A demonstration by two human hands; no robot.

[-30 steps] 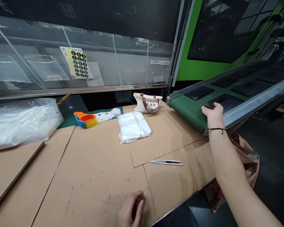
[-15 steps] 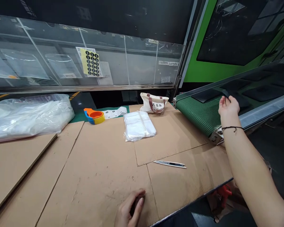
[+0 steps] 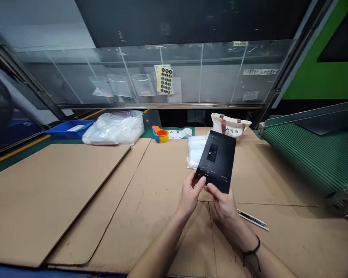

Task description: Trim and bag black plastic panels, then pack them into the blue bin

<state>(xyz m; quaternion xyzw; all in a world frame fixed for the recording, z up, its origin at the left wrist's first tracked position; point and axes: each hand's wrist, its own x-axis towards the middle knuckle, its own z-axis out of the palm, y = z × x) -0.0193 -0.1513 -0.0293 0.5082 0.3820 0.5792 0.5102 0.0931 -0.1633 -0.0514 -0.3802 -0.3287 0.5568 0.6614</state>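
Both hands hold a flat black panel (image 3: 217, 160) up above the cardboard-covered table (image 3: 110, 185), tilted with its top away from me. My left hand (image 3: 191, 195) pinches its lower left corner. My right hand (image 3: 224, 202), with a black cord on the wrist, grips its lower edge from below. Behind the panel lies a bundle of clear plastic bags (image 3: 195, 150), partly hidden by it.
A green conveyor belt (image 3: 313, 154) slopes up at the right. A utility knife (image 3: 252, 219) lies beside my right wrist. Further back are a small tote bag (image 3: 230, 125), an orange tape dispenser (image 3: 160, 135), a strip of labels (image 3: 180, 133), a big plastic sack (image 3: 114, 128) and a blue tray (image 3: 69, 128).
My right hand left the conveyor carrying a black panel and brought it over the table. My left hand rose from the table edge to hold it too. The view swung left.
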